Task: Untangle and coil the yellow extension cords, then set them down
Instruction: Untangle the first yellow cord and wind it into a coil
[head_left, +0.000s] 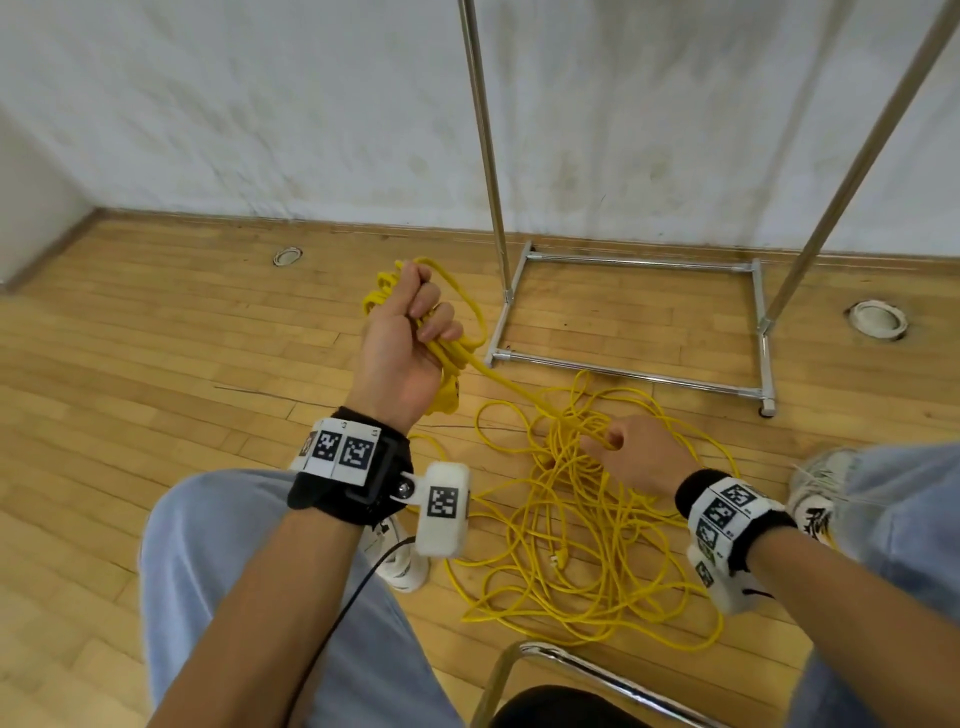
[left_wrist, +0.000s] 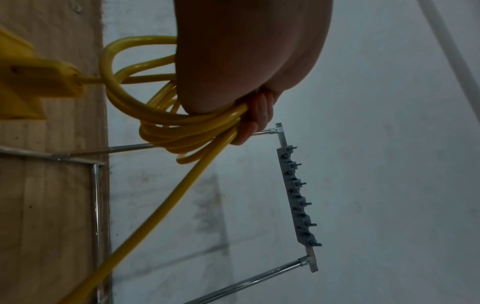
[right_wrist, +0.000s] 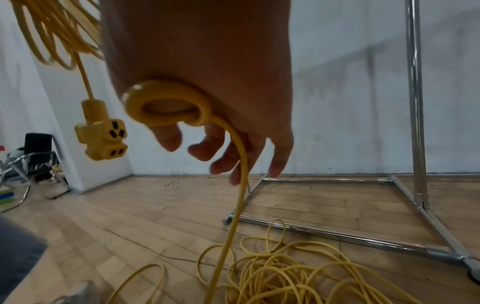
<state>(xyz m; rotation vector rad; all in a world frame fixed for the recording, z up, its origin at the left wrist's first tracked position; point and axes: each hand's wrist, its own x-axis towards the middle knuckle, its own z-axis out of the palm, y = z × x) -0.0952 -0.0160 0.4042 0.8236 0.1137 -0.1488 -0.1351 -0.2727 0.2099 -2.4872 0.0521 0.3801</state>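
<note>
Fingers clench coiled cord left of rack base.

wood floor | tangled yellow cord, metal rack base, two round floor sockets
</note>
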